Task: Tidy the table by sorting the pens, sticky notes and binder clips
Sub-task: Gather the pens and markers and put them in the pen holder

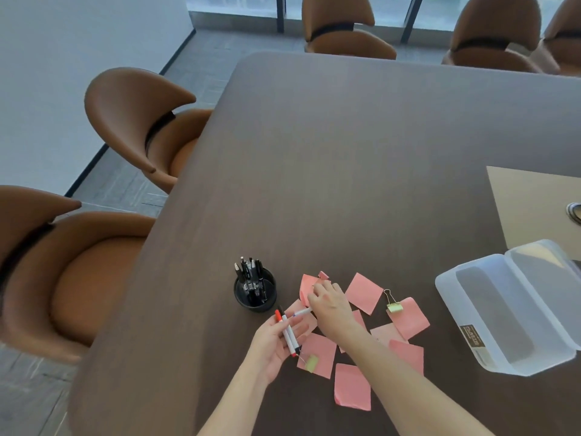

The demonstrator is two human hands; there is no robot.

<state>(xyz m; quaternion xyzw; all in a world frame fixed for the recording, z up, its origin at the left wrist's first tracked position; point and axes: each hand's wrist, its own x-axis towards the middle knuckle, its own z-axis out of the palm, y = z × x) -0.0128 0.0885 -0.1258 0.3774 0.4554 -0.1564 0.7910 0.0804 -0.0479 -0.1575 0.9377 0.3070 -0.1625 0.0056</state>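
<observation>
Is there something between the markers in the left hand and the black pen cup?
Nothing visible. The left hand holds the markers just in front of the pen cup, with only bare table between them.

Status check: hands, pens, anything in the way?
Left hand holds two markers. Right hand reaching third marker. Pen cup close, unobstructed.

Two bare forearms enter from the bottom edge, each ending in a bare hand: the left hand (276, 339) and the right hand (330, 306). No sleeve, watch, ring or glove shows on either. The fingers (317, 292) are slim, with short nails.
</observation>
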